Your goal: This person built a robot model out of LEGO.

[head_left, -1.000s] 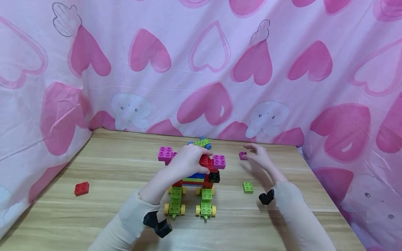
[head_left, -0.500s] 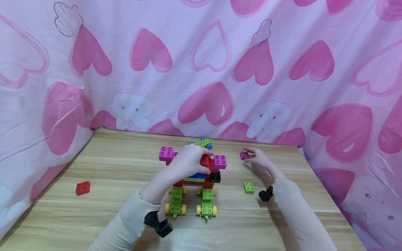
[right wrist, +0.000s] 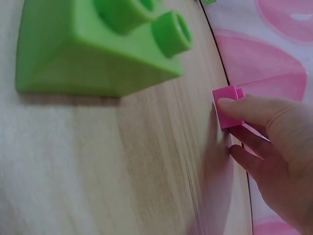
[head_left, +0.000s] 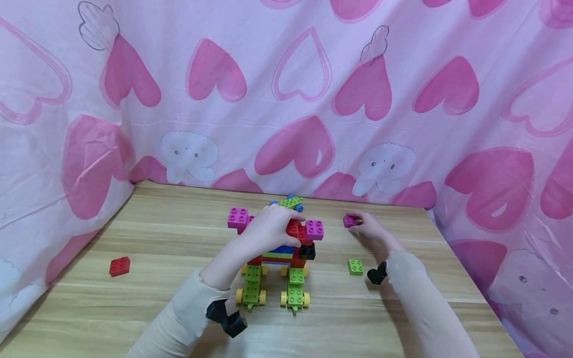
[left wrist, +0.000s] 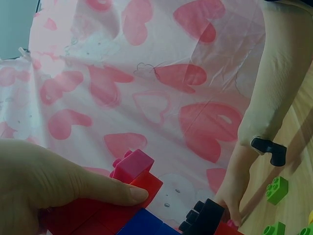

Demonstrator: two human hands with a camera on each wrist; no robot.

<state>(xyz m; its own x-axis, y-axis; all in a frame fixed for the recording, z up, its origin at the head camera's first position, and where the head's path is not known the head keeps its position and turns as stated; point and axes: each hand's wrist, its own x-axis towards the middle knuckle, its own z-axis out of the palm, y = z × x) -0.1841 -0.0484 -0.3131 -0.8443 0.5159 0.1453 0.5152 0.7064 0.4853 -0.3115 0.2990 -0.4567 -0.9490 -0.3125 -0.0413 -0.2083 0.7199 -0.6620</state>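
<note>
In the head view my left hand (head_left: 266,228) grips the top of a build of toy building bricks (head_left: 277,257). Red, blue, yellow and black bricks make up its body, with pink bricks at both upper ends and green wheeled pieces below. The left wrist view has my thumb (left wrist: 112,188) lying along a red brick; the other fingers are hidden. Farther right, my right hand (head_left: 373,229) pinches a small magenta brick (head_left: 349,221) at the table's far side. Thumb and fingers hold this brick (right wrist: 226,117) in the right wrist view, low at the table surface.
A loose green brick (head_left: 355,267) lies between the build and my right forearm. One red brick (head_left: 120,266) is on the left of the wooden table (head_left: 179,298). Behind the build stands a green piece with blue wheels (head_left: 290,203). A pink heart-patterned curtain (head_left: 215,149) borders the table.
My right hand's fingers have closed from a spread pose onto the magenta brick. The left hand keeps its grip on the build, which stays in place.
</note>
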